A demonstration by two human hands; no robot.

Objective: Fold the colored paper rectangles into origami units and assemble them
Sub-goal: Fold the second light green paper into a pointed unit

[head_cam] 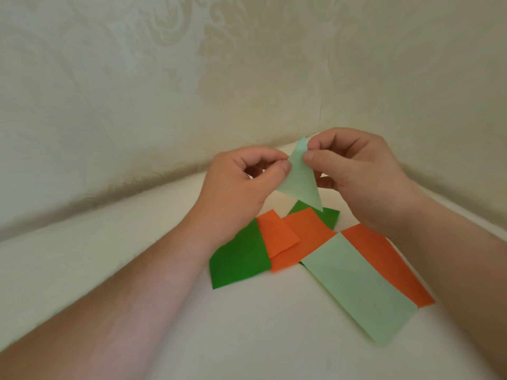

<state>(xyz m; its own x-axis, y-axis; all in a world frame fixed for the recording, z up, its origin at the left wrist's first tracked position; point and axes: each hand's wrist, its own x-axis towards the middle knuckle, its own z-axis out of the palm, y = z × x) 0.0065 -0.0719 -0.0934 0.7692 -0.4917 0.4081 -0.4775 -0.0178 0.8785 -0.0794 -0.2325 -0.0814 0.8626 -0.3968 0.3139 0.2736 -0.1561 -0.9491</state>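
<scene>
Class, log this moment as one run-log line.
hands: left and right pinch pale green triangle | table: flat papers | stage: folding

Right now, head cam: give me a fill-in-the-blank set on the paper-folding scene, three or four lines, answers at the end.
1. Both hands pinch a folded pale green piece shaped like a ____.
2. The left hand and right hand hold that piece ____ the loose sheets, not on them.
3. The long pale green rectangle overlaps an ____ sheet along its right side.
4. The dark green sheet lies at the ____ end of the pile.

Missing words: triangle; above; orange; left
</scene>
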